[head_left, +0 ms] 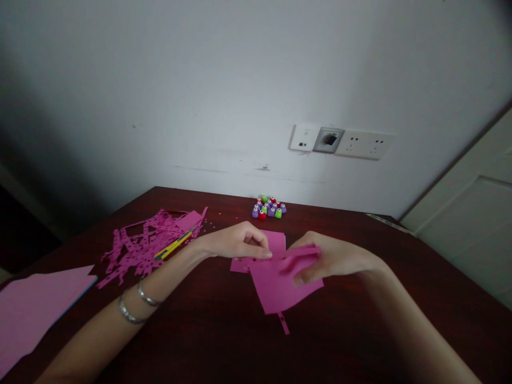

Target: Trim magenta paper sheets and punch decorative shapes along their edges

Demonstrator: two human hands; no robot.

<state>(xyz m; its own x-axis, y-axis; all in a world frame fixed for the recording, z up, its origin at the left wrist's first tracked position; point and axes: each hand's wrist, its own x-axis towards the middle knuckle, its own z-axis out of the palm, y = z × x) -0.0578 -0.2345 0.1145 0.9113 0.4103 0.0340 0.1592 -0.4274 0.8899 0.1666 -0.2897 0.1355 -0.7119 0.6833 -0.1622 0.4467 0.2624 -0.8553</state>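
A sheet of pink paper [276, 290] is tilted up between my hands above the dark table. My left hand [240, 242] is pinched at its upper left edge, thumb and forefinger together. My right hand [324, 258], a little blurred, grips its right side with the thumb on top. A narrow pink strip [306, 250] curves across the right fingers; whether it belongs to the sheet I cannot tell. Beneath lie more pink paper pieces [276, 238], and a strip with punched holes [283, 323] pokes out below the sheet.
Hole-punched pink scraps [140, 242] lie heaped at the left, with a yellow utility knife [175, 244] on them. Larger pink sheets [32, 306] lie at the near left. Several small purple, red and green paper punches [268, 208] stand near the wall, below sockets [360, 145].
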